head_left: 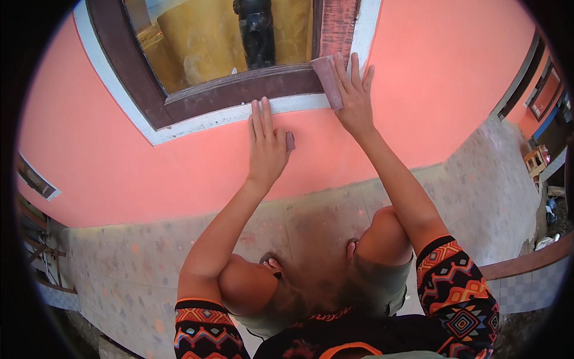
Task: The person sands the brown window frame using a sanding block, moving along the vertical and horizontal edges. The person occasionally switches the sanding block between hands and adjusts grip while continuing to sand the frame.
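Observation:
My right hand [355, 105] lies against the lower right corner of a brown wooden window frame [245, 87], its fingers stretched upward. A reddish-brown strip of sandpaper [327, 84] is held along its left side, over the corner. My left hand [267, 146] rests on the pink wall just below the frame, two fingertips reaching the white border [206, 121]. Between its thumb side and curled fingers shows a small piece of the same reddish-brown sandpaper [290, 141]. The upright frame piece [339, 30] above my right hand looks scuffed and reddish, lighter than the dark bottom rail.
The pink wall [430, 78] surrounds the window, whose glass [203, 42] reflects a dark upright shape. Below runs a dusty tiled floor [149, 257], where my sandalled feet stand between bent knees. A wooden chair-like object [536, 160] stands far right; a low ledge [532, 260] borders the floor.

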A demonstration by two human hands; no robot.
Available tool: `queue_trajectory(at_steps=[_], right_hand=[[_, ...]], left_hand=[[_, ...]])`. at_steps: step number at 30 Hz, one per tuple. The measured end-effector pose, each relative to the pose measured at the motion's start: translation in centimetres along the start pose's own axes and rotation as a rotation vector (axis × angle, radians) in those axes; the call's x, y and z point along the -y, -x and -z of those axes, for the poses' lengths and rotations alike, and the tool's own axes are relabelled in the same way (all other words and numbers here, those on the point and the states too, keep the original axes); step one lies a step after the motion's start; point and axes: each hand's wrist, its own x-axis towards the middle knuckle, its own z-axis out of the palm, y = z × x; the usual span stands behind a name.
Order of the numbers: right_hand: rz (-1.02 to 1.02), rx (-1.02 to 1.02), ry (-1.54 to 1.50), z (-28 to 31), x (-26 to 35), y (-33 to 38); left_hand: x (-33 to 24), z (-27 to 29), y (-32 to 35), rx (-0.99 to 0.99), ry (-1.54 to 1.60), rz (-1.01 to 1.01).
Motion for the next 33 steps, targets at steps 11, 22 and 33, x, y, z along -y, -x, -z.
queue_trajectory(at_steps=[11,22,33], right_hand=[[-0.073,-0.179,-0.088,1.2,-0.8,-2.8],[-0.018,-0.291,-0.169,3.8,0.2,-8.3],[0.033,-0.320,-0.024,5.5,0.8,-11.8]], left_hand=[[0.0,0.5,0.0,0.028,0.039,0.032],[-0.2,0.4,0.1,0.017,0.074,0.027],[0.2,1.0,0.3,0.020,0.108,0.023]])
